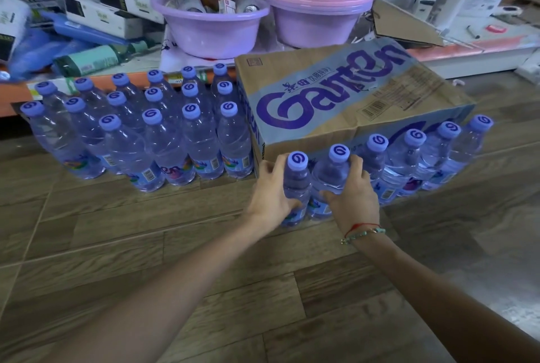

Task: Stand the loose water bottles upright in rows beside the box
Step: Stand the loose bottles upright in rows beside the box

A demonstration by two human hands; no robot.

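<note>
Wood-patterned floor [117, 245] carries everything — a cardboard box [336, 94] lying flat, with a block of upright bottles [152, 129] on its left and a single row [418, 155] along its near side. At that row's left end, the left hand [268, 190] wraps one bottle [296, 184] and the right hand [353, 196] grips its neighbour [331, 175], fingers curled round both. Both bottles stand upright, necks up, just beside each other — the open floor for more bottles lies toward the left hand.
</note>
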